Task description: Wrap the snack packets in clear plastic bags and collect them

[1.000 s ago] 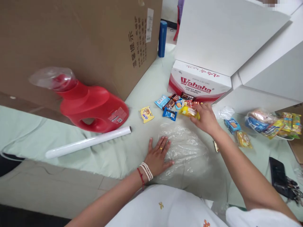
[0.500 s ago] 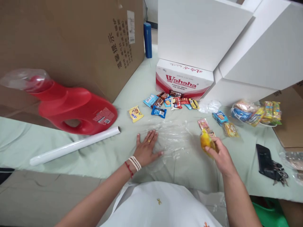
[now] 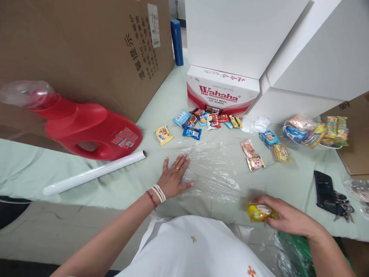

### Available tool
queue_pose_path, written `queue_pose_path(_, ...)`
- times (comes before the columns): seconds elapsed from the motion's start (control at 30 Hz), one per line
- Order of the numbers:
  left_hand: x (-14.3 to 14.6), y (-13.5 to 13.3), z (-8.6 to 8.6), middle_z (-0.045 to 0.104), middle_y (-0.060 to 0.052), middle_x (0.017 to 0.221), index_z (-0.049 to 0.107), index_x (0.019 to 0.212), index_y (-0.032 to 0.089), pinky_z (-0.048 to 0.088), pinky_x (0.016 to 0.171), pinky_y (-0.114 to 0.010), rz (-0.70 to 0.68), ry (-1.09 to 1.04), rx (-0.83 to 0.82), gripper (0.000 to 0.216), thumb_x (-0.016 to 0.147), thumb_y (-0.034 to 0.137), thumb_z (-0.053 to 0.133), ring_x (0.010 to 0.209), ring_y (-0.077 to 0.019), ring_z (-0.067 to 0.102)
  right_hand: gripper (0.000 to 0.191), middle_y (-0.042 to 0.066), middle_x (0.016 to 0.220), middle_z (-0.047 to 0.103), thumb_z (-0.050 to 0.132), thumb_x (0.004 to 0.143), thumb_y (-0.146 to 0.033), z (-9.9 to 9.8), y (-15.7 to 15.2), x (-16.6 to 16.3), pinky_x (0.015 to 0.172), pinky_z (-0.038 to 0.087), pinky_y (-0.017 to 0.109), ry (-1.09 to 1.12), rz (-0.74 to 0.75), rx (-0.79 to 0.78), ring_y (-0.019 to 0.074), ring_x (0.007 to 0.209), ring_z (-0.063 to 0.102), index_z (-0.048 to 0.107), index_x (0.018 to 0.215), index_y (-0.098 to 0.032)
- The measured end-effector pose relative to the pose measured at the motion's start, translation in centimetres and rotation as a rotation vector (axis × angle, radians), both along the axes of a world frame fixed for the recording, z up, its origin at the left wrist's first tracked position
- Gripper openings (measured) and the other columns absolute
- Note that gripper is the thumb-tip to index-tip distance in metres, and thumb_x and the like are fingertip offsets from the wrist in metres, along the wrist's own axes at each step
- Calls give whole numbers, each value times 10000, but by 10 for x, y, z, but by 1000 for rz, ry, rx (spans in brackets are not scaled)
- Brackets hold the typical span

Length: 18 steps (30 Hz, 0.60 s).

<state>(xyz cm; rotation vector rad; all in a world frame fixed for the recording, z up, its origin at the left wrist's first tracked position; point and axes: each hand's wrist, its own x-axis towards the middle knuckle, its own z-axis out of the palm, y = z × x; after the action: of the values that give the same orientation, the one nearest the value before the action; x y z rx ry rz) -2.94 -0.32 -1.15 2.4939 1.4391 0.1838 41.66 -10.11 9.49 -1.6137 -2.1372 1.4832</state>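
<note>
Yellow snack packet (image 3: pixel 256 212) sits gripped at one end by right hand (image 3: pixel 290 216); left hand (image 3: pixel 172 181), open flat, touches clear plastic (image 3: pixel 211 173) between hands, probably to steady it.

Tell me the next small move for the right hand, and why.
Probably ease the yellow packet inward from the front edge of the pale cloth, then set it down: the right hand holds it close to that edge, where it might fall if released.
</note>
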Motion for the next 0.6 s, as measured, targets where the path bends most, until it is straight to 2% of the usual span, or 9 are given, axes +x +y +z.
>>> queue_pose_path(0.1, -3, 0, 4, 233, -199, 1712, 175, 1666, 238, 23, 1215, -730, 13, -26, -18, 932, 930, 730, 467, 1575, -396, 251, 298, 82, 1136, 741, 646, 868, -326, 16, 24, -23, 895, 564, 381, -25, -137, 123, 263, 994, 696, 662, 1154, -241)
queue_pose_path(0.2, -6, -3, 7, 234, -184, 1715, 228, 1655, 271, -15, 1203, -746, 4, -6, -4, 937, 899, 739, 522, 1576, -412, 236, 287, 81, 1104, 719, 627, 899, -363, 16, 57, -75, 880, 534, 375, 16, -181, 337, 255, 980, 661, 617, 1158, -240)
queue_pose_path(0.33, -9, -7, 8, 222, -207, 1712, 222, 1657, 242, -32, 1192, -763, -6, 20, -21, 1030, 849, 786, 556, 1573, -419, 240, 314, 122, 1178, 685, 603, 902, -245, -7, 99, -150, 960, 484, 421, 26, -36, 536, 284, 1086, 599, 602, 1213, -204)
queue_pose_path(0.43, -12, -9, 8, 200, -218, 1713, 205, 1660, 224, -32, 1195, -759, 12, 9, -42, 1045, 849, 783, 557, 1579, -413, 226, 334, 134, 1218, 675, 610, 886, -161, -32, 122, -188, 997, 460, 451, -106, 94, 550, 305, 1139, 559, 611, 1220, -174)
queue_pose_path(0.5, -15, -11, 8, 193, -224, 1713, 213, 1659, 212, -23, 1198, -756, 28, -10, -48, 1032, 857, 760, 563, 1581, -416, 221, 364, 148, 1255, 662, 617, 881, -130, -45, 131, -200, 1018, 454, 479, -189, 157, 520, 321, 1180, 543, 613, 1243, -158)
queue_pose_path(0.6, -26, -14, 9, 217, -187, 1718, 275, 1645, 236, 2, 1207, -746, 20, -61, -38, 866, 914, 618, 541, 1585, -404, 221, 503, 168, 1447, 553, 661, 891, -163, -50, 129, -191, 1106, 417, 530, -163, 179, 545, 337, 1322, 481, 549, 1381, -178)
